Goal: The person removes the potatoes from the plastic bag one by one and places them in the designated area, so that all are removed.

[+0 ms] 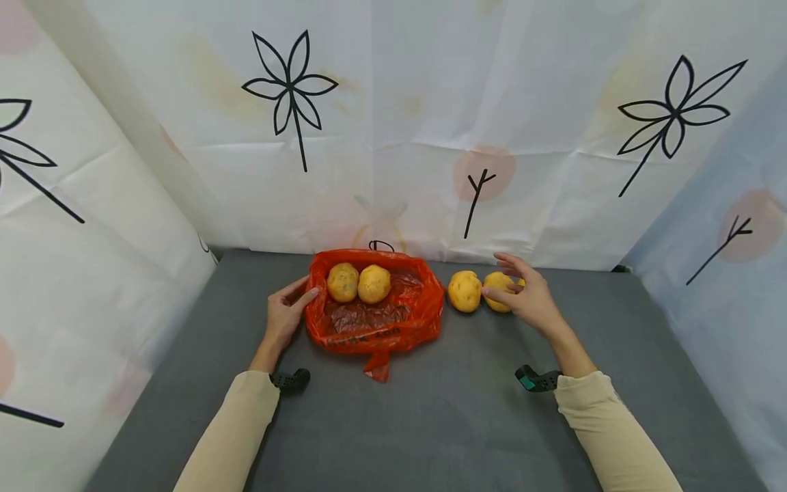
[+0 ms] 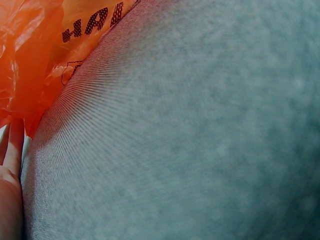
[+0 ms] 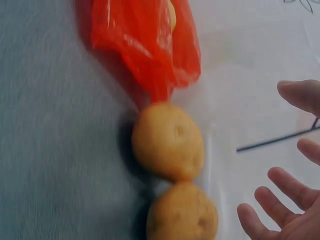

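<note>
A red plastic bag (image 1: 424,321) lies with its mouth spread on the grey table, dark lettering along its front. Inside it, toward the left, two potatoes (image 1: 374,284) sit side by side. My left hand (image 1: 284,316) holds the bag's left rim, thumb on the near side; in the left wrist view the fingers (image 2: 15,145) reach behind the orange-red plastic. Right of the bag stands a potato (image 1: 464,292), with a second potato (image 3: 182,215) touching it. Over these my right hand (image 1: 530,295) hovers with fingers spread and nothing held. Behind it a bit of another yellow potato (image 1: 521,282) shows.
A grey cloth covers the table (image 1: 393,430). White patterned sheets (image 1: 399,123) hang along the back and both sides, close behind the bag and potatoes. Dark bands with small devices (image 1: 291,380) are on both wrists.
</note>
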The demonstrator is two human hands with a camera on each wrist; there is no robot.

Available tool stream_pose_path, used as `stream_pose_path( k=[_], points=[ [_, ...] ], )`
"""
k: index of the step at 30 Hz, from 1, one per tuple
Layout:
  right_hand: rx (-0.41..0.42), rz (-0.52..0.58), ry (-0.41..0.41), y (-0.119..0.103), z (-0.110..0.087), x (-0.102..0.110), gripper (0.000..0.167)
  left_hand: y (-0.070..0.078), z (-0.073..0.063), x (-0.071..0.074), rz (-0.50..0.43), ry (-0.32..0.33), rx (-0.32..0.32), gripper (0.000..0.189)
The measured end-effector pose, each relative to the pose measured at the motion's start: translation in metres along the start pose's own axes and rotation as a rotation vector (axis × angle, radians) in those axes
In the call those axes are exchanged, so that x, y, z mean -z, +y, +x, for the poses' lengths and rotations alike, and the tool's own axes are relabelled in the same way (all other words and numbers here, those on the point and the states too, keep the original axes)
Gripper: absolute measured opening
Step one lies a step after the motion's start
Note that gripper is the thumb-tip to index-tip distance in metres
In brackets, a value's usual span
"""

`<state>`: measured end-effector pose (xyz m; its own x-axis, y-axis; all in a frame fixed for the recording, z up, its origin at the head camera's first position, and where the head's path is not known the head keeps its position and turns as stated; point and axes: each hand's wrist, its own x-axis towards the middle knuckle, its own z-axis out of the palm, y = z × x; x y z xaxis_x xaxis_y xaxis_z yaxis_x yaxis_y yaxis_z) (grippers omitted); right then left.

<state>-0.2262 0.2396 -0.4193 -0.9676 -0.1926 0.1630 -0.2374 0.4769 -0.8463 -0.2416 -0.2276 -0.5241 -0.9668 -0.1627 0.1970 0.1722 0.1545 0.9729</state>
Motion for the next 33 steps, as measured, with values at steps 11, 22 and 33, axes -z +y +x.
stream_pose_path(
  k=[11,22,33],
  points=[
    [0.027,0.056,-0.056,-0.021,0.013,-0.037,0.069,-0.005,-0.001,-0.001,-0.015,0.0,-0.021,0.044],
    [0.054,0.13,-0.143,-0.034,0.03,-0.076,0.069,0.007,-0.003,0.0,-0.046,-0.024,-0.007,0.044],
    [0.012,0.18,-0.2,-0.046,0.047,-0.109,0.069,0.034,-0.012,-0.001,-0.034,-0.033,-0.028,0.043]
  ],
)
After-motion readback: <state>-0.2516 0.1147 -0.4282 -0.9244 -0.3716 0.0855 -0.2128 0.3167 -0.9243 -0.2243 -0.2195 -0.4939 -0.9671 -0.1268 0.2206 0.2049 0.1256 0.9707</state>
